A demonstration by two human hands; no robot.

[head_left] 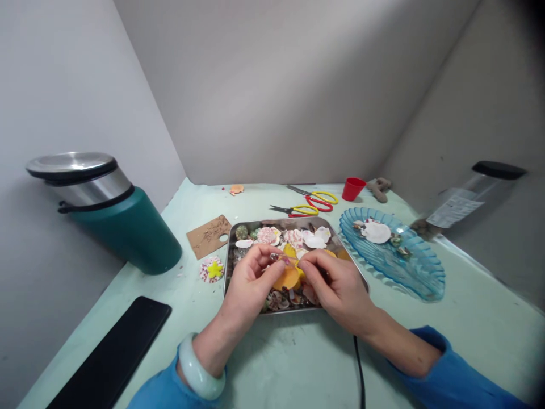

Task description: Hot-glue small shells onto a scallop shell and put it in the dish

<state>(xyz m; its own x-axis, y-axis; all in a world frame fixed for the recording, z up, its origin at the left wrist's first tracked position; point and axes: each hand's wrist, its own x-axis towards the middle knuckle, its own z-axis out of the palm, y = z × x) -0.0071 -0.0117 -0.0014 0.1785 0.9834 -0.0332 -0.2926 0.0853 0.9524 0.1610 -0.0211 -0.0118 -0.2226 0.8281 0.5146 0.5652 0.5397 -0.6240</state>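
The two hands are near each other at the centre of the frame, just above the near half of a metal tray. Between their fingertips lies a slender strip, too small to identify surely. Its long axis runs nearly level across the frame, dipping slightly to the right; a shiny, glassy-looking end points left, and the other end runs to the right fingertips. The left hand pinches the shiny end between thumb and forefinger, and the right hand pinches the right end likewise. An orange-yellow shell-like piece shows just below the strip; whether the fingers touch it, I cannot tell.

The tray is crowded with shells: white ones toward its upper right, a pink-speckled disc at its upper left, small dark and striped ones along its lower edge. At centre right, a blue scalloped dish slants down to the right, holding a white flat disc and several small shells in its upper part. A red cup stands above the dish; its inside is hidden. At the right edge leans a clear jar with a black lid, and at upper left a teal insulated bottle tilts, its steel lid on
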